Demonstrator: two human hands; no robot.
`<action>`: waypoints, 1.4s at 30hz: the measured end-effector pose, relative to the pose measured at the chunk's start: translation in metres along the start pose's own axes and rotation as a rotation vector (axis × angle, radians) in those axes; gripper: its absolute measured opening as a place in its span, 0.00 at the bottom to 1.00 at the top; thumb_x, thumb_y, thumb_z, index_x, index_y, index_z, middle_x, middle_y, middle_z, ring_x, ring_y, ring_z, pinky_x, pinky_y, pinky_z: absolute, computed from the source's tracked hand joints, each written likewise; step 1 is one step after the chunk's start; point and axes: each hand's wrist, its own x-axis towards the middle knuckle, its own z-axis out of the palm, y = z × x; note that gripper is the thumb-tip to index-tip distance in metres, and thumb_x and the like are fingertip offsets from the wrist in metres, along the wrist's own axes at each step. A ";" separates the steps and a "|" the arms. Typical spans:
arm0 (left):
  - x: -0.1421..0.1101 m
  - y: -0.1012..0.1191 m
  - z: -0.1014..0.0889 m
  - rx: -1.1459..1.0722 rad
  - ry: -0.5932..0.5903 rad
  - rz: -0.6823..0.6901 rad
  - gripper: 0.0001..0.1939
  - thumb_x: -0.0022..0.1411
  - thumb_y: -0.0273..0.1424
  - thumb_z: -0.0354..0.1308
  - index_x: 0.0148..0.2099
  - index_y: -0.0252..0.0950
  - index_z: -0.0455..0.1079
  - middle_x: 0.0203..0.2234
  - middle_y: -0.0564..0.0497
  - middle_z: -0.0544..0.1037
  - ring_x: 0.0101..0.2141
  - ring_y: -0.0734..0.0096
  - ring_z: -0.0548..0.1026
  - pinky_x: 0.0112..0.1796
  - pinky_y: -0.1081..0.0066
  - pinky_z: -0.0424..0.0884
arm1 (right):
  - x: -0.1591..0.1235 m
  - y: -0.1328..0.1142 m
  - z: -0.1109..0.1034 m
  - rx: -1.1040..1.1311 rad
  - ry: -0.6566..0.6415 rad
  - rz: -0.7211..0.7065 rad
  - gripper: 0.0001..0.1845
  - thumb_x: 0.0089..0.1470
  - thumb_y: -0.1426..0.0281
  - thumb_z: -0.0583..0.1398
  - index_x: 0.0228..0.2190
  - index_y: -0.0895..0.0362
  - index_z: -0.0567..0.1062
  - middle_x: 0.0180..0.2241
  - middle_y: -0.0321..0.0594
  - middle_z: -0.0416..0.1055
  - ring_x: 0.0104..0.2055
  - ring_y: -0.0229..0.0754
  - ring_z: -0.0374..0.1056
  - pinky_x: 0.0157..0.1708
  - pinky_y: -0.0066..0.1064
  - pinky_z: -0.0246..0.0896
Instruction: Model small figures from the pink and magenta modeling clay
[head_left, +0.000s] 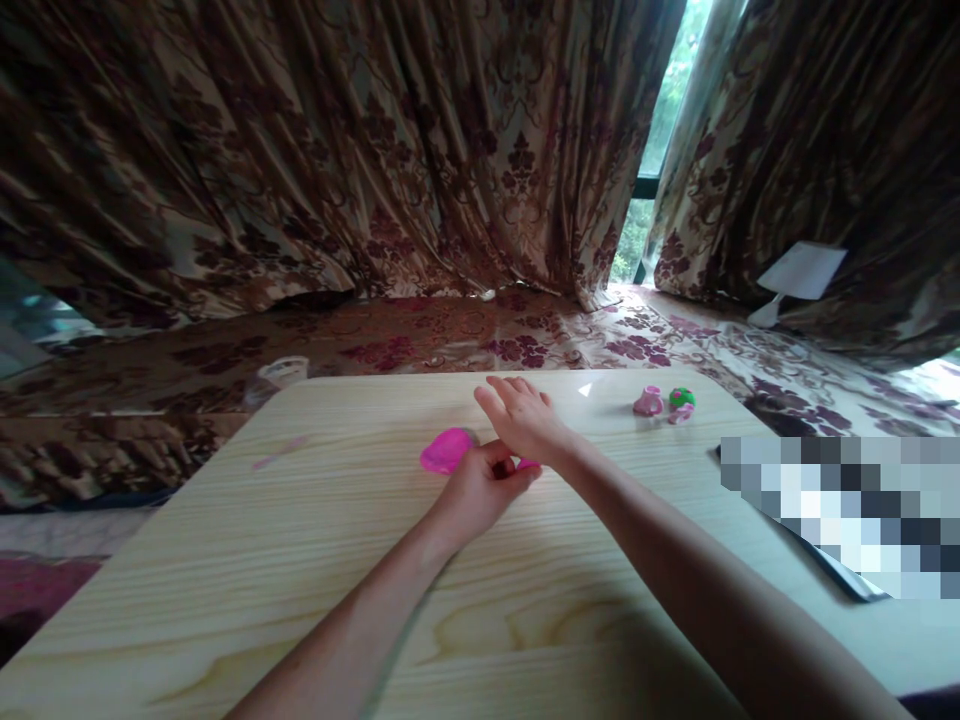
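Note:
A flat, bright pink clay-like piece (447, 450) lies on the table just beyond my left hand (480, 485). The fingers and thumb of that hand are curled together around a small pink bit (529, 465), which shows at the thumb tip. Whether this bit joins the larger pink piece is hidden by the hand. My right hand (521, 412) reaches across above the left one, its fingers stretched out and holding nothing I can see. The lower edge of the right palm is close to the pink bit, and I cannot tell if they touch.
Small pale pink shapes (648, 401) and a green lump with pink spots (682, 397) sit at the back right of the wooden table (337, 570). A thin pinkish stick (280, 453) lies left. A blurred-out flat object (847, 520) is at the right edge. A lamp (802, 270) stands behind.

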 end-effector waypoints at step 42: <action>0.004 0.017 -0.013 -0.289 0.003 -0.121 0.15 0.51 0.36 0.60 0.41 0.35 0.73 0.24 0.53 0.73 0.24 0.76 0.66 0.26 0.75 0.60 | 0.004 0.018 -0.019 0.272 0.192 0.068 0.26 0.60 0.57 0.40 0.47 0.55 0.69 0.50 0.43 0.67 0.52 0.43 0.61 0.53 0.39 0.51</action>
